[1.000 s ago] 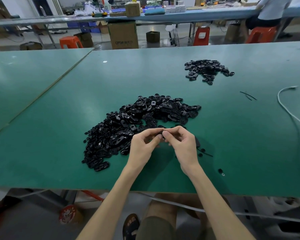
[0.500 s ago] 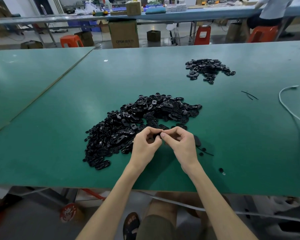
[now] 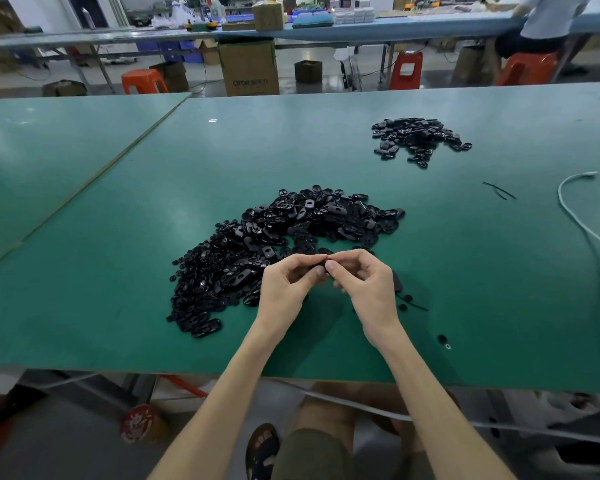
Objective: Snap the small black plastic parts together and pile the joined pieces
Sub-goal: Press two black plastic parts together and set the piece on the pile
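Note:
My left hand [image 3: 286, 289] and my right hand [image 3: 364, 285] meet just above the green table [image 3: 118, 271], near its front edge. Both pinch a small black plastic part [image 3: 323, 266] between thumbs and fingertips; most of it is hidden by the fingers. A big heap of loose black parts [image 3: 274, 244] lies right behind and to the left of my hands. A smaller pile of black pieces [image 3: 418, 138] sits far back on the right.
A white cable [image 3: 584, 230] curls along the right side of the table. Several stray black bits [image 3: 442, 339] and a thin black strip [image 3: 497, 190] lie to the right. Cardboard boxes, orange stools and another bench with a seated person stand beyond.
My hands stay together at the same spot; the fingers have shifted slightly around the part. The piles have not moved.

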Available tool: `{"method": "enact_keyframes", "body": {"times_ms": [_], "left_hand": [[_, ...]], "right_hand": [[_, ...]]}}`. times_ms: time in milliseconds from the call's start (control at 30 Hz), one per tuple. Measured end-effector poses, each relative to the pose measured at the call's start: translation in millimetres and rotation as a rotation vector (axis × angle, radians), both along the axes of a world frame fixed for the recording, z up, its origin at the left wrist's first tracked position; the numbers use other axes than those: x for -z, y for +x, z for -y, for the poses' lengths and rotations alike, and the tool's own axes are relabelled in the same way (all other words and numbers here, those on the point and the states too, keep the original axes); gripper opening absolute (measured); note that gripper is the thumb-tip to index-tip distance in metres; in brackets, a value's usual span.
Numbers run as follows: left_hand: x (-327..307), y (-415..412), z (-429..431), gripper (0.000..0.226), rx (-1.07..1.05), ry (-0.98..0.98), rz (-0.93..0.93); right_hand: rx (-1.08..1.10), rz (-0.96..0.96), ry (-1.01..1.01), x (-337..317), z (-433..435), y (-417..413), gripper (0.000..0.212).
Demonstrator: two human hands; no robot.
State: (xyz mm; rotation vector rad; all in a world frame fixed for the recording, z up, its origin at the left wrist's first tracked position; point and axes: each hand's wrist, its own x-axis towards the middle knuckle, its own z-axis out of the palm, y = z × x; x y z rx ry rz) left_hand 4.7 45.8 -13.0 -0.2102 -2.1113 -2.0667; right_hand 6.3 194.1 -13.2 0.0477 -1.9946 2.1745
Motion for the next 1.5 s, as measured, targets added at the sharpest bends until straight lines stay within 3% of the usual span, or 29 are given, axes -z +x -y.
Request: {"method": "enact_keyframes", "body": {"times_ms": [400, 1133, 1400, 1500], "left_hand": [[2.5, -1.4, -0.3, 0.016, 0.02, -0.047, -0.011], [1.4, -2.7, 1.4, 0.022, 0.06, 0.021, 0.031], [1.5, -1.0, 0.2, 0.019, 0.008, -0.022, 0.015], [0.1, 0.4, -2.7, 0.021, -0.036, -0.135, -0.065]], "right_hand": [[-0.032, -0.067, 0.092, 2.0, -0.3, -2.2, 0.023], [-0.015, -0.022, 0.012, -1.6, -0.4, 0.0, 0.019], [-0.018, -0.044, 0.04, -1.2, 0.1, 0.2, 0.021], [0.013, -0.045, 0.009, 0.9, -0.5, -0.7, 0.018]]}}
